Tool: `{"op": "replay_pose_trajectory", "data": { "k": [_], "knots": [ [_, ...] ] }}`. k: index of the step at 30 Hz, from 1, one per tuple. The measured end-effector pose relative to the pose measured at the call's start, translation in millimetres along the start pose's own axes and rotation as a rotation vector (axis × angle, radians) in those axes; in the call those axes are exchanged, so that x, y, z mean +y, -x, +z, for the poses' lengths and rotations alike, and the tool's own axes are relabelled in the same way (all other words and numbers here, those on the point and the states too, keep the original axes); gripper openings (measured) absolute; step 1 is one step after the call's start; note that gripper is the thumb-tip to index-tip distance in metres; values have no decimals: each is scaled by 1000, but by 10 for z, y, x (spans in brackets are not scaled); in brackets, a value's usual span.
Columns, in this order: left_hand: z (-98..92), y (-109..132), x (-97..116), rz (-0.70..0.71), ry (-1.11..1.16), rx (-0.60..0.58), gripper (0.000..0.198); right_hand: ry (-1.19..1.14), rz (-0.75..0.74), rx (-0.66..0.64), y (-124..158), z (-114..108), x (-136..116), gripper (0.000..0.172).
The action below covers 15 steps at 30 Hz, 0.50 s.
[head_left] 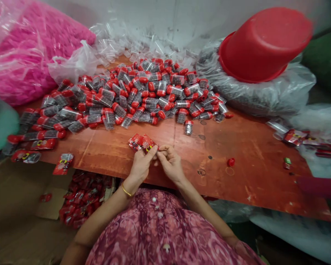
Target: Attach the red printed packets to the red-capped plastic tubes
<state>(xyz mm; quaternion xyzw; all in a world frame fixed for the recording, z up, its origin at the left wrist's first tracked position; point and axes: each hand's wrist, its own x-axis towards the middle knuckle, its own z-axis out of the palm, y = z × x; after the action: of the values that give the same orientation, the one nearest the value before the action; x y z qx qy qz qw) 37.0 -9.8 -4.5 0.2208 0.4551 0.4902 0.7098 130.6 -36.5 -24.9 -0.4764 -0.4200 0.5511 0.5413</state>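
My left hand is closed on red printed packets, gripping them by the lower edge between thumb and fingers. Two packets fan out above that hand, one overlapping the other. My right hand pinches at the near right corner of the same packets, its fingertips touching those of the left. What exactly lies between the right fingertips is partly hidden. Beyond both hands spreads a large heap of small clear tubes with red caps. One capped tube stands upright in front of the heap.
A red bucket sits upside down on a clear plastic bag at back right. Pink pieces fill a bag at back left. An open carton with red packets stands below the wooden table's left edge. A red cap lies right.
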Motion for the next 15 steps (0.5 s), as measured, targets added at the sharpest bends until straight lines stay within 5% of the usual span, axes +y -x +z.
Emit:
{"op": "replay_pose_trajectory", "data": {
  "k": [5,7,11,15],
  "knots": [
    [-253,-27,167,71,-210,73,44,255,-87,8,-161,5,33,24],
    [-533,-41,388,146,-482,167,45,577,-167,80,-304,-224,-55,26],
    [-1243,13,885,218,-1317,618,39,1345,-90,389,-656,-825,-250,39],
    [-1644,119,1105,282,-1637,678,53,1611,35,270,-798,-1064,-221,47]
  ]
}}
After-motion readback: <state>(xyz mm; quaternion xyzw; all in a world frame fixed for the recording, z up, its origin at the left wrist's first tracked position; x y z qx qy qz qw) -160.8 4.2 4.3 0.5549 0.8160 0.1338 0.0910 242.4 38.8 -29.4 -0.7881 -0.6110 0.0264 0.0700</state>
